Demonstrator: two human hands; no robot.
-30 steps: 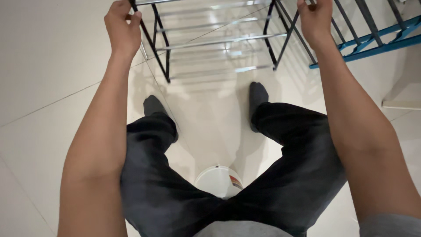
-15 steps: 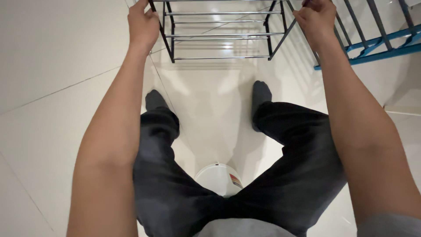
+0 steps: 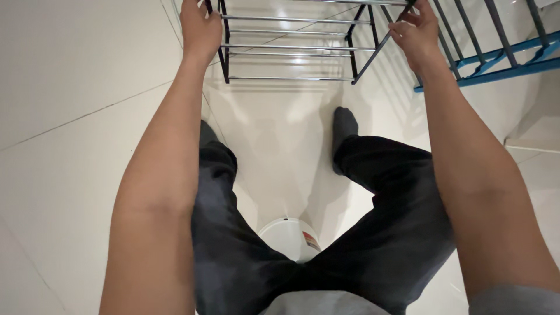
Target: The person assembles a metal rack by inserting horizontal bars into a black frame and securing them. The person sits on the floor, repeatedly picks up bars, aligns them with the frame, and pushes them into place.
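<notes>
A rack (image 3: 291, 46) with a black frame and shiny chrome cross rods stands on the pale tiled floor ahead of my feet. My left hand (image 3: 200, 30) is closed around its left black upright near the top. Gripping the right black upright at the same height is my right hand (image 3: 415, 32). Both arms reach straight forward over my knees.
I sit on a white bucket (image 3: 289, 238), legs in dark trousers and dark socks spread apart. A blue metal frame with dark bars (image 3: 496, 52) stands right of the rack. A white base edge (image 3: 534, 140) lies at the far right.
The rack has shifted away and straightened in front of me. My left hand moved right along with it; my right hand stayed on the right upright.
</notes>
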